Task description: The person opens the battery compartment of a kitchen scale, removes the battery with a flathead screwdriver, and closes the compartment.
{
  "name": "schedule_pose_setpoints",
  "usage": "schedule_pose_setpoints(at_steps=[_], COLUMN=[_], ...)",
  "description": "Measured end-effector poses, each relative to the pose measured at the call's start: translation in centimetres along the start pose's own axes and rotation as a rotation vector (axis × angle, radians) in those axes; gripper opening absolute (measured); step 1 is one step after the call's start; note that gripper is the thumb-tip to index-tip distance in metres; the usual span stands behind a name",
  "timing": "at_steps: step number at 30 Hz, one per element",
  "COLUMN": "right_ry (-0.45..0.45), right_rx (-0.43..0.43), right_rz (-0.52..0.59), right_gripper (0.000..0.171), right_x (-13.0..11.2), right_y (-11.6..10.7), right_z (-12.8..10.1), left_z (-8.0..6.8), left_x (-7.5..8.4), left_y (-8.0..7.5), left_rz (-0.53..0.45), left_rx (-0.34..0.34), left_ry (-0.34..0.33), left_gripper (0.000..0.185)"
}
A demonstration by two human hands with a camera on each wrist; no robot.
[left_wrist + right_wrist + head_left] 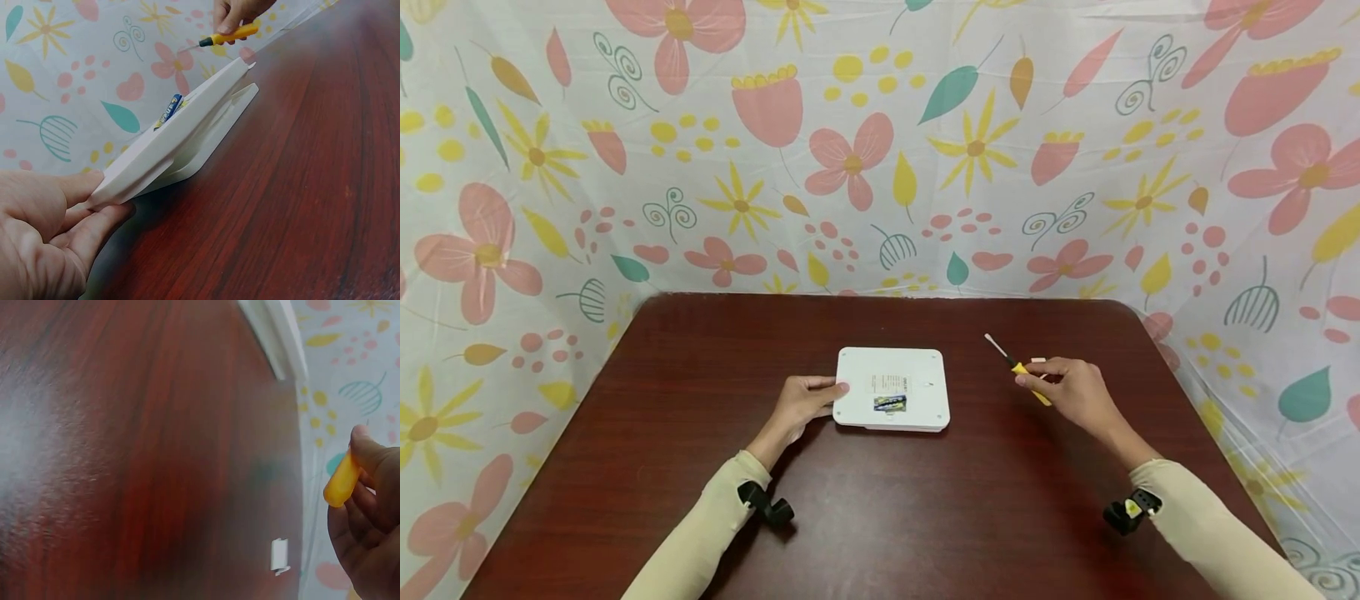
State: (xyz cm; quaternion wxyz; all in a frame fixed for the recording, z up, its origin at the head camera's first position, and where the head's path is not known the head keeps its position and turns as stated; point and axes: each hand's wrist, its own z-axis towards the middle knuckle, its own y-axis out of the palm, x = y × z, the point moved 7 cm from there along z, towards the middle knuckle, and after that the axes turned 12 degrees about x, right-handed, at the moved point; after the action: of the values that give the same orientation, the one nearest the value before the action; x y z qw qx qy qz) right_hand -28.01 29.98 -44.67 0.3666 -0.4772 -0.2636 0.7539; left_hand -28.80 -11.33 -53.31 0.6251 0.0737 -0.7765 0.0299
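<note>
I see the right hand (1071,390), mid-right of the head view, w/ fingers curled round a yellow screwdriver (1019,367), tip aimed up-left, held off the table. A small white cover (279,555) lies on the wood just beside that hand. Left hand (801,402), center-left: thumb on top, fingers under the left edge of the white device (892,388), pinching it. Device sits mid-frame on the brown table (700,467), a battery (890,403) showing in its open slot. Flowered cloth (880,150) hangs behind.
</note>
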Motion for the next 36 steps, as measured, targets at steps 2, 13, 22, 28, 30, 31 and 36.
schedule_pose_setpoints(at_steps=[2,13,22,28,30,31,36], right_ry=[0.015,0.006,-0.001,0.0,0.004,0.007,0.022], right_rx=[-0.009,0.001,0.003,0.0,-0.002,-0.003,-0.004], right_rz=[-0.019,-0.112,-0.157,-0.163,-0.164,-0.164,-0.162], right_gripper=[0.035,0.031,0.027,0.025,0.024,0.024,0.026], right_x=[0.7,1.9,2.5,2.7,2.8,2.9,3.2], right_y=[0.3,0.9,1.2,1.4,1.5,1.5,1.7], right_z=[-0.2,-1.2,-1.4,-1.6,-1.7,-1.7,-1.8], left_z=[0.0,-0.2,-0.2,-0.2,-0.3,-0.2,-0.2], left_x=[0.1,0.2,0.1,0.1,0.1,0.1,0.1], left_y=[0.1,0.0,-0.1,-0.1,-0.1,-0.1,-0.1], left_rz=[-0.002,0.007,0.015,0.015,0.017,0.019,0.024], left_rx=[-0.002,0.009,0.005,0.012,0.013,0.012,0.012], left_ry=[0.002,-0.008,-0.007,-0.012,-0.015,-0.015,-0.016], left_gripper=[0.039,0.035,0.034,0.035,0.036,0.036,0.038])
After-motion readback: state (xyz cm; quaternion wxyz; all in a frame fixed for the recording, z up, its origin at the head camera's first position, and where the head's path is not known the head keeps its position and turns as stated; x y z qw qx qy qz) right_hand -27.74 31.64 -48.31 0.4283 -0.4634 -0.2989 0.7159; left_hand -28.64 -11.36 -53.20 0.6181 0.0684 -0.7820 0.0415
